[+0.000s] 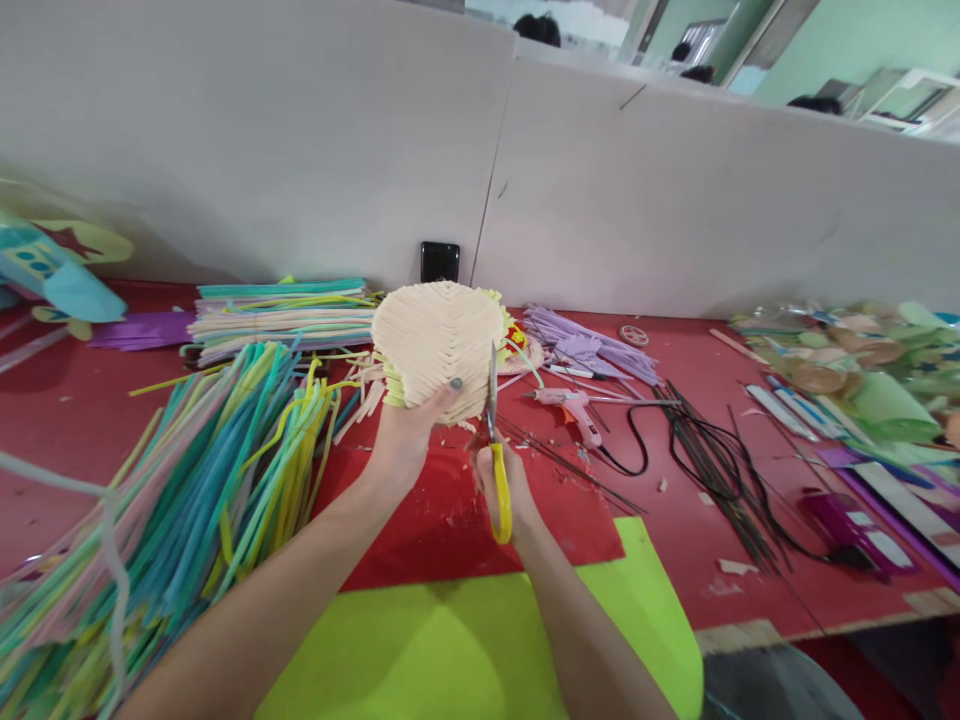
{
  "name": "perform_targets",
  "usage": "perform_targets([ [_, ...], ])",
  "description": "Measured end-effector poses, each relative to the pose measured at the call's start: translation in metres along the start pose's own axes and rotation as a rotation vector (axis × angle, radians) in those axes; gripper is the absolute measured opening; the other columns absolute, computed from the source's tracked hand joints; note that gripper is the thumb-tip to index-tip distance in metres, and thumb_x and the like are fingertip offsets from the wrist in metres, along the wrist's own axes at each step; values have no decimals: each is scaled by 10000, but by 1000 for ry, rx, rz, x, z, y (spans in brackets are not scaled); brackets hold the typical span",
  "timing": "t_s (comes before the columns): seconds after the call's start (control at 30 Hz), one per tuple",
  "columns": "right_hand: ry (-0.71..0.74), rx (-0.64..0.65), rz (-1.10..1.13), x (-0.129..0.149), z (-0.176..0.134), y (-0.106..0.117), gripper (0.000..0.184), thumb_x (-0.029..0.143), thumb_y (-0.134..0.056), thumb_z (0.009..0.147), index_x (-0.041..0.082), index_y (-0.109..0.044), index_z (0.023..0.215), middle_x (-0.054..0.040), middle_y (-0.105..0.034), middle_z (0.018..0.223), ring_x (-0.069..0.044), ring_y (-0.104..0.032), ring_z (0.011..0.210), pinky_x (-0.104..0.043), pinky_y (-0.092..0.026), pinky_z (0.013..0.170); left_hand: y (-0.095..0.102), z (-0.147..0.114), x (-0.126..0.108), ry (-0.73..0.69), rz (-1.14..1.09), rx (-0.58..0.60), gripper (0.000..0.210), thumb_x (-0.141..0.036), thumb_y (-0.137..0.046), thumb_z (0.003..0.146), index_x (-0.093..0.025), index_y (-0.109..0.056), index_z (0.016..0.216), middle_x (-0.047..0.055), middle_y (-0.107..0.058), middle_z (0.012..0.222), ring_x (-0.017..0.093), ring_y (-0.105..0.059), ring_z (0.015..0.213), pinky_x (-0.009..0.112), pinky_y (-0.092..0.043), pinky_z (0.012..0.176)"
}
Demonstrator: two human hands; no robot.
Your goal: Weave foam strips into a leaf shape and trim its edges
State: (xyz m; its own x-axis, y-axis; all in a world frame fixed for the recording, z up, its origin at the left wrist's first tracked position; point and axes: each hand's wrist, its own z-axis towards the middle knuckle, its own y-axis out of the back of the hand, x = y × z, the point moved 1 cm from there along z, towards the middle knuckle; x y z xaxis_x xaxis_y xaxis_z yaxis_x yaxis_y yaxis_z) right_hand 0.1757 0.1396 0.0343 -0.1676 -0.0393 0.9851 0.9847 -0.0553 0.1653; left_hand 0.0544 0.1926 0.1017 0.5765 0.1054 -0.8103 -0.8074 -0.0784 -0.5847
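Observation:
My left hand [412, 425] is closed on a cream, leaf-shaped piece [442, 335], its thumb on the front face. The piece looks built from rows of fuzzy pipe cleaners slanting out from a centre line, with pale yellow along part of its edge. In my right hand [510, 480] is a pair of scissors [501, 490] with yellow handles. Their blades point up along the right edge of the cream piece; whether they touch it I cannot tell. Below both hands lies a red sheet [555, 510] with small scraps on it.
Pipe cleaners in many colours [172, 500] are heaped at left, with a lilac bunch [592, 340] behind. To the right lie a pink glue gun [571, 408], its black cord [705, 460] and thin dark rods [720, 500]. A phone [439, 262] leans on the white partition [262, 130].

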Motion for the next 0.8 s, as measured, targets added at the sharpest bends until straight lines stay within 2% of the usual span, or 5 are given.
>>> perform_targets([
  [0.23,27,9,19,-9,3,2,483,660,-392,898,209,-544,976,22,-467,669,-115,-397,544,-230,-348,510,-2,-2,-1,55,35,27,770,-214,-856,613,-269,-550,1316,55,-649,1285,243,-599,1197,408,-444,1080],
  [0.47,21,3,65,-19,4,1,492,668,-393,898,210,-552,986,41,-439,651,-104,-386,508,-230,-349,492,-3,-6,2,84,13,31,728,-210,-846,626,-246,-564,1296,66,-625,1319,244,-585,1216,402,-439,1082],
  [0.8,33,53,114,-14,5,2,551,701,-377,885,201,-556,1028,31,-459,668,-102,-420,516,-230,-363,488,-3,-8,3,62,-20,15,705,-199,-832,650,-259,-560,1297,56,-594,1360,253,-559,1246,406,-445,1082],
])
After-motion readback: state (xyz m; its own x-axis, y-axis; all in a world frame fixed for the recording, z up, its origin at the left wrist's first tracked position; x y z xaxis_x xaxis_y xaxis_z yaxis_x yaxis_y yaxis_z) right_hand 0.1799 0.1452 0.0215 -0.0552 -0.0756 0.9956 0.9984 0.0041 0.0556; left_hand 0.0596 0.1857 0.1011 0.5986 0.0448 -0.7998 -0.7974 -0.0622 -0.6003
